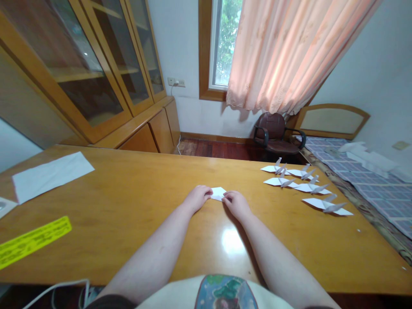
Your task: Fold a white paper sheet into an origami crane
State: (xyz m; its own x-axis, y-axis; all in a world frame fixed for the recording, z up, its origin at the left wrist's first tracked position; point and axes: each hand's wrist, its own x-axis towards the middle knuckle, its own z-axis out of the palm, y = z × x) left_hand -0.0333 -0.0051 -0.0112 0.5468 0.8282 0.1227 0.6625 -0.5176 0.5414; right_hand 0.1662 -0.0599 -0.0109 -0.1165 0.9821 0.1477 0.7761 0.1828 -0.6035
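A small piece of folded white paper (218, 193) lies near the middle of the wooden table (135, 206), between my two hands. My left hand (200, 198) is closed on its left edge, with the fingertips pressed to the paper. At the right edge, my right hand (236, 203) pinches the paper between thumb and fingers. The exact fold lines are too small to make out. To the right of my hands stand several folded white paper cranes, the nearest crane (326, 205) set apart from the others.
On the table's left are a white sheet (53, 176) and a yellow strip with dark writing (35, 241). Beyond the table stand a glass-doored cabinet (128, 116) and a brown armchair (273, 133). A bed (383, 189) runs along the right side.
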